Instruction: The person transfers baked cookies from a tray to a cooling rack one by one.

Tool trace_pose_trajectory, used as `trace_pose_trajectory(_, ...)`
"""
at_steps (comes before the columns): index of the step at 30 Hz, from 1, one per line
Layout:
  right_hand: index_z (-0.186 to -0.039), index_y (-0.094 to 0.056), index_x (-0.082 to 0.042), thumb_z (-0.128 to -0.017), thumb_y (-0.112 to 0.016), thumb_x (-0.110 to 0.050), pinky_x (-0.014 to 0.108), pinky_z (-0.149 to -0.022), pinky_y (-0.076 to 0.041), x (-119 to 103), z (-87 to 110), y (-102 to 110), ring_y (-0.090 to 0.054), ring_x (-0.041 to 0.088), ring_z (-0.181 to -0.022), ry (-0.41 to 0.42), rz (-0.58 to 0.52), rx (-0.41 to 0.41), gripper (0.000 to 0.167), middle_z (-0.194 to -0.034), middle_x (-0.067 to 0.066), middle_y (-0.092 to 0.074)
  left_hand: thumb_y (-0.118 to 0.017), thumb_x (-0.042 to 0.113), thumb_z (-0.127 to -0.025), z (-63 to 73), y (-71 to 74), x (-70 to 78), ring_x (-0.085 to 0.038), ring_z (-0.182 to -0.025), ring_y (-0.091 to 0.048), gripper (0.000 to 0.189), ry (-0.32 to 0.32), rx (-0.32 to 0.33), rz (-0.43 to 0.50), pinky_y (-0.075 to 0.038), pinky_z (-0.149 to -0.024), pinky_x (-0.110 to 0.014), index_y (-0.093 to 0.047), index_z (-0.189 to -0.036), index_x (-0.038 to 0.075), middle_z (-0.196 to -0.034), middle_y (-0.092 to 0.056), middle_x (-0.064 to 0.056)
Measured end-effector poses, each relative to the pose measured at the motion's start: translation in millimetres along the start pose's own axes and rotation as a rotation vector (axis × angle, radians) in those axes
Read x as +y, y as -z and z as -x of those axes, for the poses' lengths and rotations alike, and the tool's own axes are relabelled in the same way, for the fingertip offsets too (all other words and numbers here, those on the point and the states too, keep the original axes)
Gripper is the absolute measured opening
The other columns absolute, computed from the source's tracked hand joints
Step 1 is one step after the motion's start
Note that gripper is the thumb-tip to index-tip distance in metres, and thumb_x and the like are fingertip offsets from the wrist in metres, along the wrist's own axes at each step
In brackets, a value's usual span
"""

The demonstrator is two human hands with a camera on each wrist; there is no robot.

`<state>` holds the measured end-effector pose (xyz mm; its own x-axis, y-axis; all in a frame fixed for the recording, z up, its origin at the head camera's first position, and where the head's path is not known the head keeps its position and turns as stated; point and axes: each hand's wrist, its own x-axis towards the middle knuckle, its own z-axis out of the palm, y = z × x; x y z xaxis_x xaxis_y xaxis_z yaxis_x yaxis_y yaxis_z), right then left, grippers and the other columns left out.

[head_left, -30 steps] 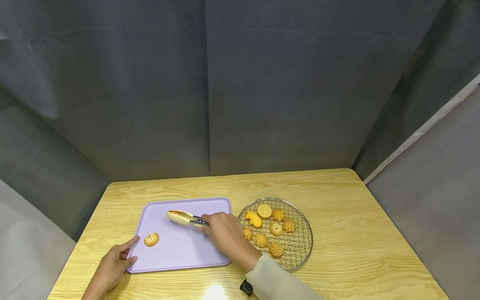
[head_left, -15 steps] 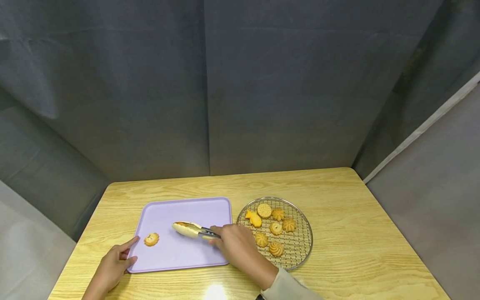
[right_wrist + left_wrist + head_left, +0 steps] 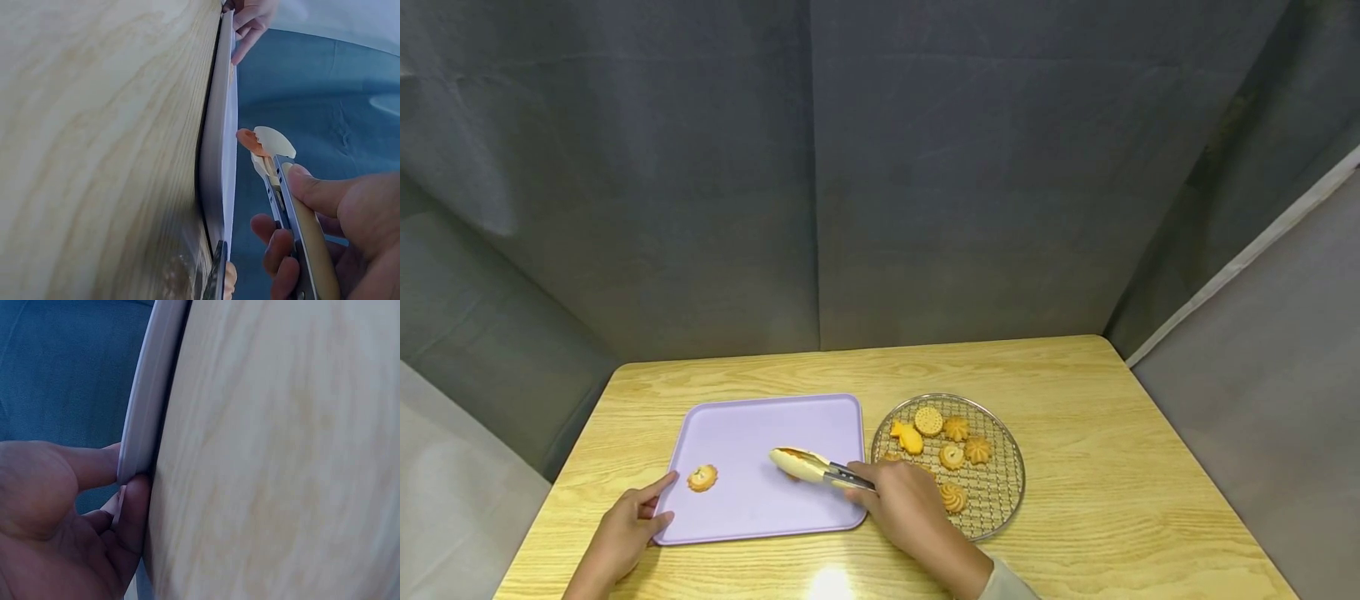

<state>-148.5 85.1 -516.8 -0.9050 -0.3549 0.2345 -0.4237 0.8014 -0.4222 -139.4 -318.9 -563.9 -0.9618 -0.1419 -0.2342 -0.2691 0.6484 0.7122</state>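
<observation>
My left hand (image 3: 625,527) pinches the front left corner of a light purple tray (image 3: 752,512), thumb and fingers at the rim (image 3: 139,425). A golden cookie with a pale centre (image 3: 703,478) lies on the tray near that hand. Over the tray's right half, my right hand (image 3: 904,504) grips metal tongs (image 3: 801,464) with cream-coloured heads pointing left. Between the heads is an orange-brown cookie (image 3: 251,142), mostly hidden from above and held above the tray in the right wrist view.
Right of the tray stands a round wire rack (image 3: 1023,479) with several cookies, among them a fish-shaped one (image 3: 910,439), a round dotted one (image 3: 928,421) and a swirled one (image 3: 953,498). My right forearm covers its front left part. Grey curtains (image 3: 962,192) stand behind the wooden table (image 3: 1090,467).
My right hand has moved right and toward the front with the tongs, from the tray's middle toward the rack. Left hand, tray and the cookie lying on it have stayed put.
</observation>
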Motion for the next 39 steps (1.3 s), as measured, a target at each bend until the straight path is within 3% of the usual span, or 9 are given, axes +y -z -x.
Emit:
trace_pose_trajectory(5,-0.123,-0.077,-0.023,-0.089,-0.079,-0.039,0.031,-0.061,-0.053,7.7,10.0,6.5,-0.075,0.021,-0.089,-0.032,-0.024,0.0,0.038,-0.11,0.003,-0.078,-0.067,-0.009,-0.093,0.4,0.3,-0.4,-0.027,-0.094,-0.052,0.063,-0.003,-0.003,0.001,-0.053,-0.06,-0.027,-0.047,-0.151,0.001,-0.11,-0.05,-0.02)
trace_pose_trajectory(9,-0.126,-0.076,-0.023,-0.089,-0.078,-0.04,0.033,-0.061,-0.054,15.0,18.7,13.9,-0.075,0.025,-0.092,-0.074,-0.047,0.004,0.04,-0.112,0.004,-0.078,-0.068,-0.008,-0.092,1.0,0.7,-0.5,-0.028,-0.094,-0.053,0.063,-0.006,0.0,-0.003,-0.053,-0.06,-0.027,-0.047,-0.151,0.002,-0.11,-0.051,-0.02)
trace_pose_trajectory(16,-0.123,-0.078,-0.024,-0.089,-0.077,-0.039,0.033,-0.07,-0.057,31.7,33.9,26.7,-0.074,0.016,-0.094,-0.121,-0.107,0.036,0.037,-0.114,-0.002,-0.077,-0.068,-0.008,-0.092,0.4,0.6,-0.8,-0.027,-0.094,-0.053,0.062,-0.008,0.002,-0.008,-0.053,-0.06,-0.026,-0.048,-0.151,0.002,-0.111,-0.051,-0.021)
trace_pose_trajectory(19,-0.124,-0.077,-0.026,-0.089,-0.078,-0.038,0.028,-0.064,-0.054,37.9,39.1,33.1,-0.072,0.012,-0.086,-0.167,-0.132,0.032,0.037,-0.115,-0.002,-0.077,-0.067,-0.009,-0.092,0.1,0.3,-1.3,-0.028,-0.094,-0.053,0.062,-0.007,0.001,-0.005,-0.054,-0.06,-0.027,-0.048,-0.151,0.002,-0.112,-0.051,-0.021)
trace_pose_trajectory(25,-0.124,-0.077,-0.03,-0.088,-0.08,-0.035,0.025,-0.063,-0.048,47.4,49.9,48.0,-0.066,0.006,-0.08,-0.265,-0.15,0.034,0.037,-0.111,-0.003,-0.078,-0.067,-0.009,-0.092,0.2,-0.2,-0.7,-0.028,-0.096,-0.053,0.062,-0.005,0.001,-0.002,-0.054,-0.061,-0.027,-0.048,-0.151,0.002,-0.113,-0.051,-0.022)
trace_pose_trajectory(29,-0.125,-0.077,-0.03,-0.089,-0.08,-0.034,0.034,-0.073,-0.055,54.8,58.7,56.4,-0.071,0.014,-0.089,-0.32,-0.167,0.042,0.036,-0.112,-0.003,-0.077,-0.067,-0.009,-0.093,-0.3,-0.4,-0.4,-0.028,-0.095,-0.053,0.062,-0.002,-0.001,0.001,-0.055,-0.061,-0.028,-0.048,-0.151,0.001,-0.113,-0.051,-0.022)
trace_pose_trajectory(31,-0.125,-0.077,-0.026,-0.089,-0.079,-0.034,0.04,-0.082,-0.058,59.3,63.4,59.6,-0.073,0.018,-0.102,-0.336,-0.166,0.053,0.036,-0.115,-0.002,-0.077,-0.067,-0.008,-0.093,-0.6,-0.1,-0.7,-0.028,-0.095,-0.053,0.062,-0.003,-0.002,-0.002,-0.054,-0.06,-0.028,-0.048,-0.151,0.002,-0.112,-0.051,-0.022)
trace_pose_trajectory(35,-0.126,-0.076,-0.024,-0.091,-0.079,-0.033,0.037,-0.075,-0.055,68.2,72.8,67.6,-0.071,0.017,-0.09,-0.383,-0.182,0.043,0.037,-0.116,0.0,-0.076,-0.068,-0.007,-0.093,-0.3,1.0,-1.6,-0.028,-0.096,-0.053,0.062,-0.011,-0.004,-0.019,-0.053,-0.061,-0.026,-0.048,-0.151,0.002,-0.112,-0.052,-0.021)
trace_pose_trajectory(39,-0.127,-0.076,-0.026,-0.091,-0.078,-0.032,0.036,-0.074,-0.054,76.2,83.7,76.4,-0.071,0.018,-0.095,-0.423,-0.17,0.031,0.036,-0.119,0.002,-0.075,-0.068,-0.006,-0.093,0.3,1.4,-1.7,-0.029,-0.097,-0.053,0.061,-0.022,-0.005,-0.028,-0.052,-0.061,-0.025,-0.048,-0.151,0.001,-0.112,-0.052,-0.02)
